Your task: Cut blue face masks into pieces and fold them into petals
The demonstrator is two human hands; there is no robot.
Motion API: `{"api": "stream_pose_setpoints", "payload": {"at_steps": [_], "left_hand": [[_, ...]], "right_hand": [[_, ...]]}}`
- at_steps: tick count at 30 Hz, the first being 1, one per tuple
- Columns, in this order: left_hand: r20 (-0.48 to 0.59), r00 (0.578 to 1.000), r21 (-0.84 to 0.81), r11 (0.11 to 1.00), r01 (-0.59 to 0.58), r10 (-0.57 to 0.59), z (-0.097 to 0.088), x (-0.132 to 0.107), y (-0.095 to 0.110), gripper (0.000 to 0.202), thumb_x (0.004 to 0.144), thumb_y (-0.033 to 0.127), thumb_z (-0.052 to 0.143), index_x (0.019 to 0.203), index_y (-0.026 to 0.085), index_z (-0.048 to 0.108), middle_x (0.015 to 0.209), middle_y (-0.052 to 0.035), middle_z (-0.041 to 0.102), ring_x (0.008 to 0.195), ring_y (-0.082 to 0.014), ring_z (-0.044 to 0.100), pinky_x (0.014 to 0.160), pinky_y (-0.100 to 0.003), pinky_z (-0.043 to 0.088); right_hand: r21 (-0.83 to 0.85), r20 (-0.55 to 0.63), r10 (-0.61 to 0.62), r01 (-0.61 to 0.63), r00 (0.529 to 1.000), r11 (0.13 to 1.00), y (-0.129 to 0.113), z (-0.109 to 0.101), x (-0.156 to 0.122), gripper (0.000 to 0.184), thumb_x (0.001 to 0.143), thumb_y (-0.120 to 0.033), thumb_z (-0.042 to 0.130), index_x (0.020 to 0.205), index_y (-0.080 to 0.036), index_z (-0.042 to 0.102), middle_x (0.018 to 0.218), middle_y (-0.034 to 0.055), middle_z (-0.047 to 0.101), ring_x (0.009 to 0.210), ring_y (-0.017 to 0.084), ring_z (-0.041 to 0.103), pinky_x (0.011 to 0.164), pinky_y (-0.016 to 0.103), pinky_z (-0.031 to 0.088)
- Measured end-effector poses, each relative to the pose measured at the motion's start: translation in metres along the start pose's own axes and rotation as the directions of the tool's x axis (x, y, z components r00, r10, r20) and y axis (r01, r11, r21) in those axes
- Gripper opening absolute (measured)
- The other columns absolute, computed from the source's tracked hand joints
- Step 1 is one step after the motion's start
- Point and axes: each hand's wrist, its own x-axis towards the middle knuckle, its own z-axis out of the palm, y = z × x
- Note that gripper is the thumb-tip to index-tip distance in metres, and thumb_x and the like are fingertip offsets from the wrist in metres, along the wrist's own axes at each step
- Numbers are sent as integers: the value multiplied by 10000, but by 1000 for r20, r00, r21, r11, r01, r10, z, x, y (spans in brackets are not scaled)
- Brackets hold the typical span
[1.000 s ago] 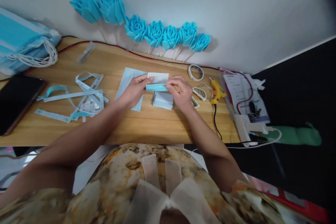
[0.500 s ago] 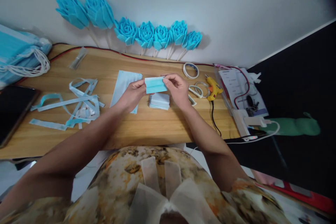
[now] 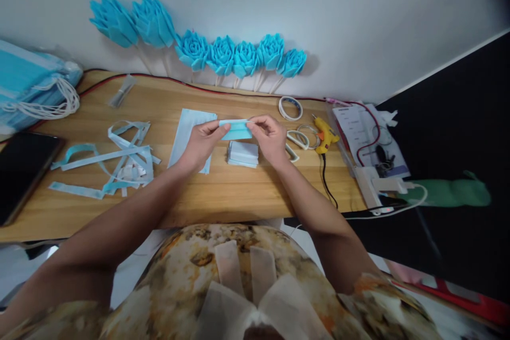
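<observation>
A small light-blue piece of mask fabric (image 3: 235, 130) is stretched level between my hands above the table. My left hand (image 3: 203, 141) pinches its left end with the thumb on top. At its right end, the thumb and fingers of my right hand (image 3: 269, 135) grip the upper corner. Just below the fabric lies a stack of cut pale-blue pieces (image 3: 243, 153). Larger flat mask sheets (image 3: 185, 130) lie partly under my left hand. White-handled scissors (image 3: 298, 139) rest to the right of my right hand.
Blue fabric flowers on sticks (image 3: 221, 54) lean against the wall. Cut strips (image 3: 107, 159), a phone (image 3: 26, 164) and a pack of masks (image 3: 32, 85) occupy the left. Right of my hands are a tape roll (image 3: 290, 108), a yellow glue gun (image 3: 325, 135) and a power strip (image 3: 368, 186).
My left thumb has moved onto the top of the fabric's left end. The fabric now looks narrower from top to bottom. My right hand keeps its grip with little movement.
</observation>
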Motion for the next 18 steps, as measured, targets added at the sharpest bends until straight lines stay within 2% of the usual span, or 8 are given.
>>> {"api": "stream_pose_setpoints", "payload": {"at_steps": [3,6,8,10,13,15,18], "left_hand": [[-32,999,42,999,-1,2,-1,0,0,250,814,445,800,704,220,788,704,6,688,745,-168,599,753,-303,475],[-27,1000,37,999,-9,10,-1,1,-2,204,821,432,791,783,234,821,730,9,704,742,-161,591,751,-297,475],[-18,1000,21,1000,-14,15,-1,1,-3,198,824,430,786,831,237,835,769,8,727,751,-157,597,766,-293,481],[-5,1000,13,1000,-11,11,-1,1,-3,196,829,423,782,850,236,839,787,6,738,764,-158,608,783,-293,489],[10,1000,4,1000,2,-2,-1,1,-2,178,831,409,784,842,240,836,791,3,743,794,-170,625,804,-301,503],[13,1000,-8,1000,11,-11,0,1,-3,164,826,401,791,822,242,831,792,0,744,815,-177,634,812,-306,506],[20,1000,-13,1000,15,-14,0,2,-4,172,815,407,800,801,237,826,771,2,736,799,-174,629,805,-304,503]], "right_hand": [[44,20,24,-25,1000,999,-2,1,0,245,862,-472,730,995,-265,721,957,7,736,927,172,684,898,333,543],[150,80,108,-119,991,981,-4,2,3,512,794,-526,787,1240,-309,659,1020,7,706,939,172,674,861,321,567],[193,125,142,-165,982,967,-5,2,4,614,760,-552,811,1303,-322,637,1036,8,695,924,168,665,831,312,570],[199,153,145,-174,978,965,-3,2,4,553,768,-562,802,1244,-306,681,1006,3,697,877,157,651,798,302,555],[164,147,110,-134,983,977,0,1,4,341,836,-550,742,1025,-267,756,887,-13,706,794,138,619,752,288,509],[125,116,95,-109,989,986,1,1,3,293,862,-537,715,911,-252,761,827,-20,707,765,136,604,731,285,482],[79,86,94,-101,992,992,0,1,2,275,863,-520,713,872,-249,757,804,-23,716,749,138,601,716,286,466]]}}
